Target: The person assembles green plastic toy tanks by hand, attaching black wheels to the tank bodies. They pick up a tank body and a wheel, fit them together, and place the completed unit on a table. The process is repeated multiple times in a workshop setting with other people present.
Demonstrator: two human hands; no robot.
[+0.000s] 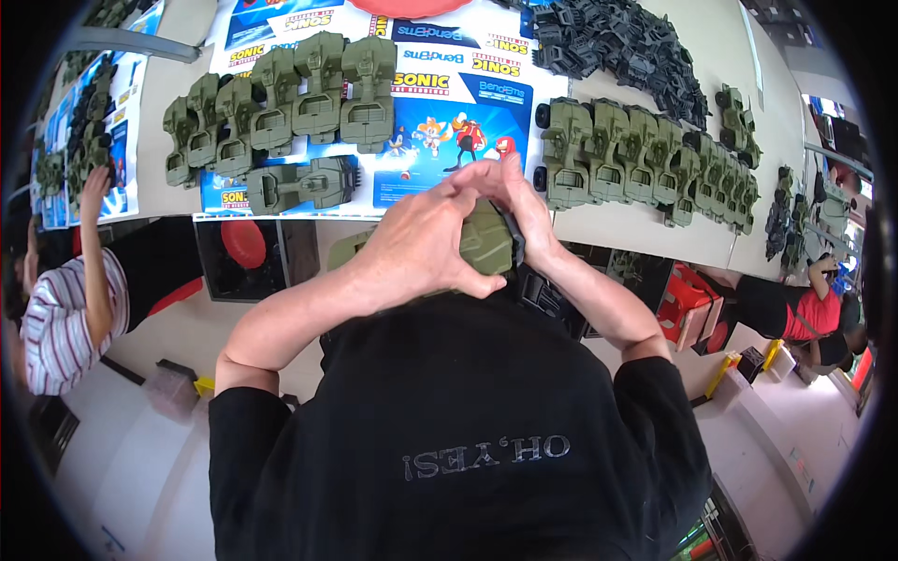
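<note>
Close to my chest, at the table's front edge, I hold an olive-green plastic toy vehicle body [486,241] with both hands. My left hand [412,234] wraps its left side, thumb stretched along the near end. From the right, my right hand [524,206] closes round the far side, and its fingers meet the left ones over the top. A dark part shows along the body's right edge; most of the underside is hidden. Just beyond my left hand, a single green toy vehicle [304,185] lies on its own on the printed sheet.
A row of green toy vehicles [318,89] stands at the far left, another row [645,159] at the right. Black plastic parts [617,51] are heaped at the back right. A red plate [412,7] sits at the far edge. Other people work at both sides.
</note>
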